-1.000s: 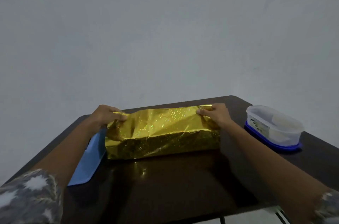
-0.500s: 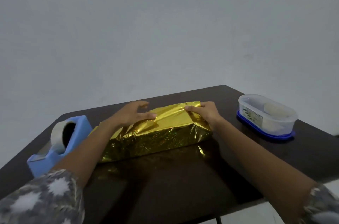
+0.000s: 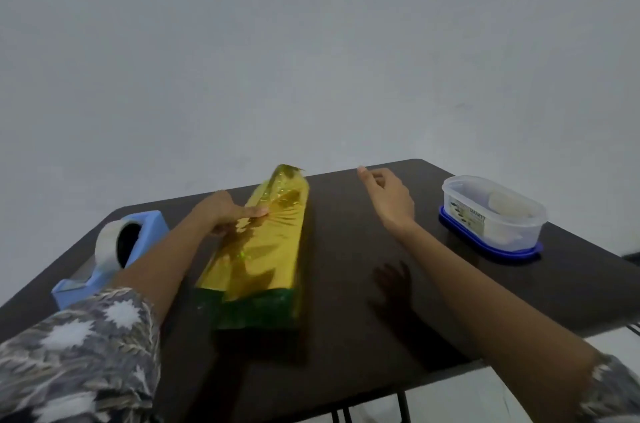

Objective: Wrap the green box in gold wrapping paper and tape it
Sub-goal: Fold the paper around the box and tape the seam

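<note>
1. Left grip (image 3: 227, 215) rests on the gold wrapping paper (image 3: 273, 249) at the left upper edge of the parcel. One finger lies straight across the top of the foil, pressing it down. Its lower fingers are too blurred to read.
2. Right grip (image 3: 389, 196) hovers above the bench (image 3: 363, 336), apart from the parcel and to its right. The fingers are loosely curled and hold nothing, with one fingertip pointing up and away.
3. Under the paper, the green box (image 3: 256, 310) lies lengthwise on the bench, running away from the person, between the two forearms. Its near end shows green below the edge of the gold foil.
4. Gold paper covers the top and the right side of the box. At the far end it rises into a crumpled peak.
5. To the left of the left forearm stands a blue tape dispenser (image 3: 149, 232), carrying a roll of tape (image 3: 107, 246).
6. Near the right edge of the bench, well apart from the parcel, sits a clear plastic container (image 3: 491, 215) on a blue lid (image 3: 498, 251).
7. A patterned grey and white sleeve (image 3: 86, 353) covers the left upper arm, and a plain grey wall (image 3: 311, 59) stands behind the bench.
</note>
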Demonstrator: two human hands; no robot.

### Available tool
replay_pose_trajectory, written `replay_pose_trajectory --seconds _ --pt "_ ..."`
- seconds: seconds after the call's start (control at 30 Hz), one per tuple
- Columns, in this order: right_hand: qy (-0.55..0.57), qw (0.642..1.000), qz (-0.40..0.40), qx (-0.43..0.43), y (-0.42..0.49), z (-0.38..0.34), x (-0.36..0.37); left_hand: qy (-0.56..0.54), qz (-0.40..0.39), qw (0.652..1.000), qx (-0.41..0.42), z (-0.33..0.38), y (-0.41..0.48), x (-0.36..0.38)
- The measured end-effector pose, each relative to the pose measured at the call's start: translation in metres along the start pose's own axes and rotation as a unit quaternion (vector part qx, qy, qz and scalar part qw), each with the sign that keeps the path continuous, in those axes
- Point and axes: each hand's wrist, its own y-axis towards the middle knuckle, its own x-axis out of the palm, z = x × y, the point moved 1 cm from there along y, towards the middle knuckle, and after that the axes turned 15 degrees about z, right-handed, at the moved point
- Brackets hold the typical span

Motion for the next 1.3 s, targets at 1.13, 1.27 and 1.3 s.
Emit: replay_pose_trajectory --seconds 1.13,1.27,1.3 --pt "-0.275 0.838 -0.224 -0.414 -0.072 -0.034 -0.007 0.256 0.162 0.896 0.325 -0.017 -0.108 0.007" --pt "-0.302 0.821 -0.250 -0.416 -0.088 -0.038 0.020 0.237 0.169 0.900 0.324 -0.020 -0.107 0.008" --pt "-0.310 0.819 -0.249 -0.414 -0.091 -0.037 0.025 0.229 0.161 0.904 0.322 -0.020 -0.106 0.008"
